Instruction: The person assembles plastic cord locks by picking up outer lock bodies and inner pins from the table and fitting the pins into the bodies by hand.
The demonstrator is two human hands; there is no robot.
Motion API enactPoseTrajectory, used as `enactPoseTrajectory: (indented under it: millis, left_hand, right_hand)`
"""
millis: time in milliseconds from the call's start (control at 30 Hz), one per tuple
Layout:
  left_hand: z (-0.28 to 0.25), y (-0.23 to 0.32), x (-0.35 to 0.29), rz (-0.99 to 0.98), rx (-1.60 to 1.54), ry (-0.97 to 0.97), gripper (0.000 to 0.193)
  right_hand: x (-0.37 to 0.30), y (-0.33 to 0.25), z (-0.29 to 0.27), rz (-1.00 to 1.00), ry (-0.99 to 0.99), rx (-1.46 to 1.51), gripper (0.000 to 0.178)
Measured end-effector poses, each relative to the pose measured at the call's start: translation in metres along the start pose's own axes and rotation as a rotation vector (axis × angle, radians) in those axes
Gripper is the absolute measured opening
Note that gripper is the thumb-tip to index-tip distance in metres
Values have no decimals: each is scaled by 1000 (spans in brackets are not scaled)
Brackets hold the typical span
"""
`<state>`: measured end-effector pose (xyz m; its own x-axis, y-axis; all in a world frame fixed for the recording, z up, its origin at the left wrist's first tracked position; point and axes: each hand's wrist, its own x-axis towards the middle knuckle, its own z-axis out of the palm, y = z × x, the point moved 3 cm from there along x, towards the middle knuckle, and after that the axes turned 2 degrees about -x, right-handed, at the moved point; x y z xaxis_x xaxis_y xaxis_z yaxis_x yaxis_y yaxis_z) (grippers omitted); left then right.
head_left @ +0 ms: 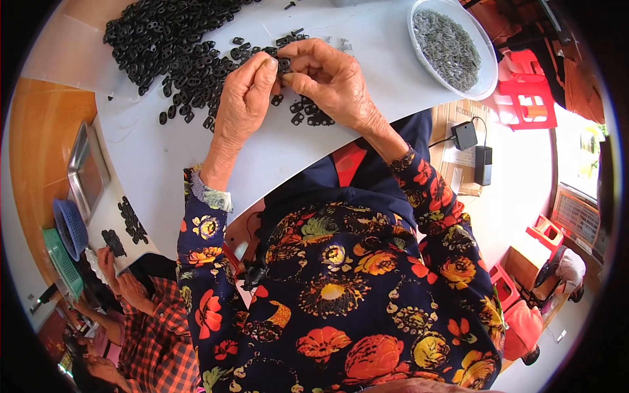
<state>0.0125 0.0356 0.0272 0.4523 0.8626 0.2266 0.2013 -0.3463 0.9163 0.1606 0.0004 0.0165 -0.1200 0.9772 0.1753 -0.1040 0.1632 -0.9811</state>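
Observation:
Above the white table (275, 150), both my hands meet at a small black plastic piece with holes (284, 64). The thumb and fingers of my left hand (244, 98) are pinched at its left side. My right hand (334, 82) has curled fingers closed on it from the right, hiding much of the piece. To the left of my hands spreads a large heap of similar black plastic pieces (173, 42). A smaller cluster of black pieces (311, 112) lies just below my right hand. A few small translucent pieces (344, 45) rest beyond it.
At the far right, a clear round tub (419, 54) holds many small grey translucent parts (449, 49). Below it, black power adapters (464, 135) sit on a cardboard box (452, 173). A person in a checked shirt (160, 334) works at the lower left, near a metal tray (78, 170) and baskets (60, 262).

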Motion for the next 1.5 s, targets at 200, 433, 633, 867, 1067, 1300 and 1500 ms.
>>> enactPoseTrajectory:
  millis: [200, 433, 633, 867, 1067, 1300, 1500]
  left_hand:
    - [1, -1, -1, 4, 9, 33, 27]
    - [0, -3, 0, 3, -8, -23, 26]
    - [-1, -5, 0, -5, -2, -21, 25]
    - [0, -6, -2, 9, -18, 17, 24]
    - [1, -4, -1, -30, -13, 8, 25]
    - [-1, -5, 0, -20, -3, -12, 23]
    - [0, -3, 1, -28, -24, 41, 23]
  right_hand:
    - [0, 0, -1, -12, 30, 13, 28]
    - [1, 1, 1, -10, 16, 55, 28]
    - [1, 2, 1, -6, 12, 52, 28]
    - [0, -5, -1, 9, 28, -24, 28]
    - [0, -4, -1, 2, 17, -19, 29]
    - [1, 0, 0, 2, 14, 16, 28]
    - [1, 0, 0, -12, 24, -25, 28]
